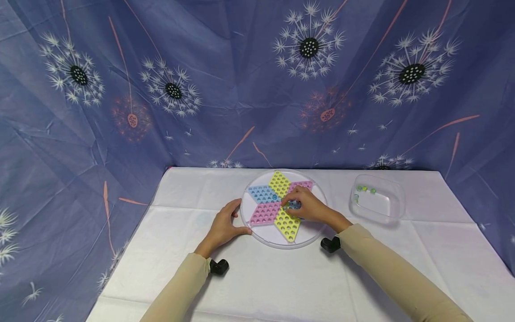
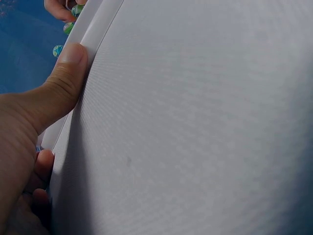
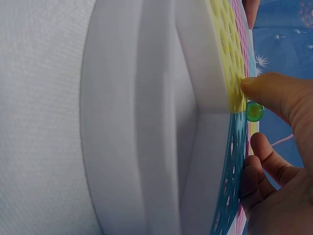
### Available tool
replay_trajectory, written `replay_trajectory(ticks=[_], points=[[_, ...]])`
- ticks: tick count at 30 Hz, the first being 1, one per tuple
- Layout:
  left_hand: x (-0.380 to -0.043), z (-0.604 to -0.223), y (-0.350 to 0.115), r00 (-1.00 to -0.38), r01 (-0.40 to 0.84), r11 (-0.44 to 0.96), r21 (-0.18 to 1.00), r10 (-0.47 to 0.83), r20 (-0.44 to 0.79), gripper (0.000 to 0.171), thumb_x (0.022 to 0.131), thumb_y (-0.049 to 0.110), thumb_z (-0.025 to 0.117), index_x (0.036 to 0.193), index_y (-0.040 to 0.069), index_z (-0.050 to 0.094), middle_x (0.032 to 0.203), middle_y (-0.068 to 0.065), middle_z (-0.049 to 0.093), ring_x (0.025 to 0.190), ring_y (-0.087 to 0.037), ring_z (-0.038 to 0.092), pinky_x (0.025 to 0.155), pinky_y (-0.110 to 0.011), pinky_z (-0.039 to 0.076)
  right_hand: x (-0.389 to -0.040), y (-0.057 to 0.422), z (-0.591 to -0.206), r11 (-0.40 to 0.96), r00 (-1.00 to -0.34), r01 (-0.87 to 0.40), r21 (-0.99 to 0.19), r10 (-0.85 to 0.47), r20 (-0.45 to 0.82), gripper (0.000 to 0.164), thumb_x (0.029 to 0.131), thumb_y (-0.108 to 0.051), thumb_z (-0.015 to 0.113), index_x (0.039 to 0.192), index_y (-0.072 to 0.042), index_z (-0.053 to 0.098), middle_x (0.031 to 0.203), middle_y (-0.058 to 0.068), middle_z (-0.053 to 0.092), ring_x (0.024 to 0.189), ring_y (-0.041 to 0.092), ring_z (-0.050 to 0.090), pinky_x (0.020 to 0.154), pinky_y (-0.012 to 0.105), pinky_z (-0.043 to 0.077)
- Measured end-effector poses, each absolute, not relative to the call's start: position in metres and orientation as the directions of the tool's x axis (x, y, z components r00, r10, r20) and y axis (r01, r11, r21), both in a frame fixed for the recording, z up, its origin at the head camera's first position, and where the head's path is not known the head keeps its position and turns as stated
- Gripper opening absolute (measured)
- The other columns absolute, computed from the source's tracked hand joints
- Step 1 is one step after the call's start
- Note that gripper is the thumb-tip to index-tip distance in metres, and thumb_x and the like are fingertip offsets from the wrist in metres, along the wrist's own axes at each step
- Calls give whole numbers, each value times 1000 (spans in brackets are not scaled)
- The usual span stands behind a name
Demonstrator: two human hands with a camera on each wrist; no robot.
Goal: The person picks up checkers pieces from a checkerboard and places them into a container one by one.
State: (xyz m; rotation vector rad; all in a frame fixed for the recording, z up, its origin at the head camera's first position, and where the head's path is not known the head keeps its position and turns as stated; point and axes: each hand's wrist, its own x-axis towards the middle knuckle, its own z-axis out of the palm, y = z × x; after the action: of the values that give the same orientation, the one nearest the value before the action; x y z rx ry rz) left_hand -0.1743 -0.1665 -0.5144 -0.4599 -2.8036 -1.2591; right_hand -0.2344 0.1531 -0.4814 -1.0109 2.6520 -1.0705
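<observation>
A round Chinese checkers board [image 1: 263,232] with a yellow, pink and blue star lies flat on the table. My left hand [image 1: 223,226] rests against its left rim, with the thumb [image 2: 70,73] along the edge. Over the star's centre right reaches my right hand [image 1: 307,205]. In the right wrist view its thumb touches the yellow section [image 3: 226,46], its fingers stand apart from the thumb, and a green marble [image 3: 254,111] sits in that gap. Part of the blue section is hidden under this hand. A blue marble [image 1: 275,197] sits left of the fingers.
To the right of the board stands a clear plastic container [image 1: 401,201] with several green marbles [image 1: 365,188] inside. White cloth [image 1: 281,286] covers the table. A dark blue dandelion curtain [image 1: 241,89] hangs behind the table.
</observation>
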Motion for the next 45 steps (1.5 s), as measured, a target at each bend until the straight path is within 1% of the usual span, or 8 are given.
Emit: replay_trajectory(ticks=[9,16,21,25,28,30,35,45], points=[[-174,-513,-166,-957,278,629,726,248,152,107,65,29,99,154,3,45,115,-6,58,96,-20,51,86,-39,42,-234,152,-479,530,-770,-546,-649,-623,139,18,90,-11,79,107,-16,79,107,6,60,98,27,52,88,43,40],[-172,-515,-166,-959,268,634,726,246,139,107,67,29,99,155,4,44,117,-7,58,97,-19,51,86,-38,42,-234,151,-475,539,-786,-512,-669,-608,112,16,90,-12,79,106,-16,78,107,9,58,98,28,51,88,43,40],[-172,-516,-166,-957,274,634,723,251,143,106,68,31,98,155,4,43,119,-8,58,97,-19,50,86,-38,42,-236,150,-472,533,-787,-517,-670,-603,127,15,90,-11,79,105,-13,78,108,7,63,100,28,54,89,44,43],[-172,-514,-166,-954,288,629,722,256,157,105,68,31,98,155,3,43,118,-8,58,97,-20,51,85,-38,42,-237,149,-466,518,-789,-523,-677,-596,153,17,90,-10,79,107,-9,77,108,7,65,98,30,55,84,41,46],[-171,-513,-166,-954,285,626,726,256,154,106,68,31,98,155,3,43,117,-8,58,97,-20,51,85,-38,42,-238,148,-461,514,-794,-520,-682,-585,165,19,90,-13,80,108,-8,77,107,12,64,93,32,54,78,37,45],[-172,-513,-166,-956,276,627,729,257,141,107,67,32,98,155,5,43,117,-7,58,98,-19,50,86,-38,42,-239,148,-457,517,-801,-510,-688,-576,162,20,90,-14,80,109,-8,77,109,15,64,94,33,55,78,37,44],[-172,-514,-165,-959,266,633,727,253,130,107,67,31,99,155,6,44,114,-5,57,98,-18,50,87,-37,42,-240,147,-450,538,-826,-472,-698,-548,136,21,91,-17,80,110,-10,76,112,15,63,98,34,56,79,39,44],[-172,-517,-166,-945,321,649,690,267,188,105,67,32,98,153,2,45,110,-7,56,95,-18,50,84,-37,42,-242,146,-446,553,-836,-467,-691,-530,141,21,89,-20,82,109,-15,77,115,12,63,97,34,57,78,39,45]])
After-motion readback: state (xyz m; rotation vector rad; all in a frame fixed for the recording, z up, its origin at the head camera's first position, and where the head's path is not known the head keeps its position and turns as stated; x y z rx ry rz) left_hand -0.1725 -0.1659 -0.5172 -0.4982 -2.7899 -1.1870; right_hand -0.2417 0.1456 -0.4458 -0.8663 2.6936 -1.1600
